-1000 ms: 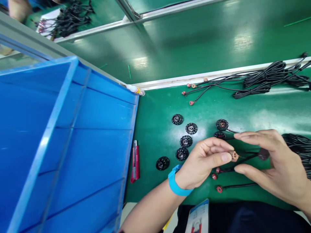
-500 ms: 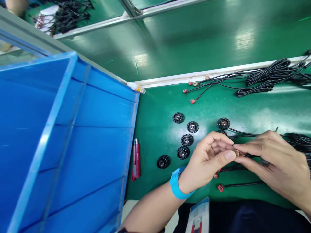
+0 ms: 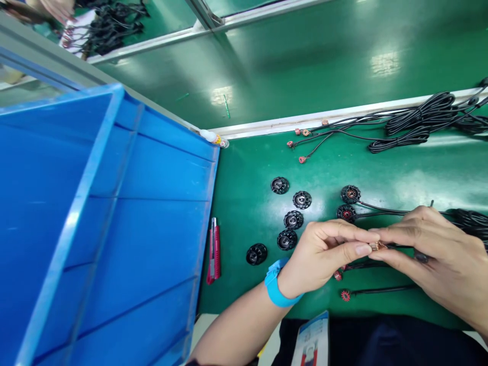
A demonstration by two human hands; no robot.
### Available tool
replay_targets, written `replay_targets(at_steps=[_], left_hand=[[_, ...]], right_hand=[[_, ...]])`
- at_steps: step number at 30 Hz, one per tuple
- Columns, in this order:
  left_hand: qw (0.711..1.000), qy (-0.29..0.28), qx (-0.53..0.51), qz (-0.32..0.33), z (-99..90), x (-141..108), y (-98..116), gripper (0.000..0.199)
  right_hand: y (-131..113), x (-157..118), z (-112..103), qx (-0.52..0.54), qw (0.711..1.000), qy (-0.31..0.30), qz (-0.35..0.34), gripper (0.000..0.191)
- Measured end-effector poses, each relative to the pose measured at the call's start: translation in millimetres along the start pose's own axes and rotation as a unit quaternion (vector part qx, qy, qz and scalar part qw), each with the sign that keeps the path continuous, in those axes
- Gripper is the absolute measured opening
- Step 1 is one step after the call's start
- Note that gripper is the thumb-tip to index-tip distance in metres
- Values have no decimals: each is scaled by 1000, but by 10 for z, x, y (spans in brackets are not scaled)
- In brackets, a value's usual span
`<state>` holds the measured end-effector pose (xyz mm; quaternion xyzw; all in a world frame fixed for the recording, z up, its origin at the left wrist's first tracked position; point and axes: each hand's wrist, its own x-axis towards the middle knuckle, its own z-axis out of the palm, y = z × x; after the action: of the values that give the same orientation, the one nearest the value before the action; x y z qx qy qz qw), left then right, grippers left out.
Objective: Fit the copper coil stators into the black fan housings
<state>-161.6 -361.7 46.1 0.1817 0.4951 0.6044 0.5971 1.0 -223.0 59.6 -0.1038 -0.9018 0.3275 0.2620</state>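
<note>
A small copper-wound coil (image 3: 375, 246) is pinched between the fingertips of both hands at the right of the green table. My left hand (image 3: 324, 254), with a blue band at the wrist, grips its left side between thumb and index finger. My right hand (image 3: 430, 254) holds its other side, thumb and index finger closed on it; a black cable part shows under that palm. Behind the hands, black round housings with a copper coil (image 3: 351, 193) and a red coil (image 3: 346, 213) lie joined to black cables. Below the hands is a red coil (image 3: 345, 295) on a cable.
Several black round housings (image 3: 293, 219) lie left of my left hand. A red utility knife (image 3: 214, 251) lies beside a large blue bin (image 3: 160, 203). A small bottle (image 3: 214, 138) and bundled cables (image 3: 423, 119) are farther back. Another person's hand (image 3: 59, 9) shows at top left.
My left hand's fingers have straightened and closed nearer my right fingertips around the coil. The housing with the red coil is now more exposed. Another person's hand has moved farther into view.
</note>
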Motion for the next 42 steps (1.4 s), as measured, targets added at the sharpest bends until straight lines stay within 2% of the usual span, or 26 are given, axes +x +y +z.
replay_targets(at_steps=[5,11,14,17,21,23,25,28,34,42], left_hand=[[1000,9,-5,10,13,10,33,17],[1000,4,-10,9,7,-4,46,15],[1000,-1,1,5,-7,-12,28,19],[1000,-1,13,10,-10,-15,16,26],[999,2,17,51,-2,-19,8,18],[997,6,8,71,5,-26,-4,15],[997,20,2,77,12,-38,-23,22],[995,39,29,85,22,-58,-47,29],[988,36,62,134,36,-78,-33,16],[959,45,166,227,-1,-84,8,15]], right_hand=[[-27,0,-44,-35,999,9,3,18],[-32,-7,-51,-69,997,4,-27,10],[-46,12,-28,-49,999,1,-7,4],[-75,30,-15,-25,1000,0,18,8],[-80,26,-6,-12,999,-4,33,7],[-64,17,4,-26,999,-4,29,23],[-47,6,15,-37,999,0,18,37],[-33,-13,21,-24,1000,19,-4,45],[-42,-48,-7,8,1000,28,-6,31],[-51,-37,-25,40,999,21,2,32]])
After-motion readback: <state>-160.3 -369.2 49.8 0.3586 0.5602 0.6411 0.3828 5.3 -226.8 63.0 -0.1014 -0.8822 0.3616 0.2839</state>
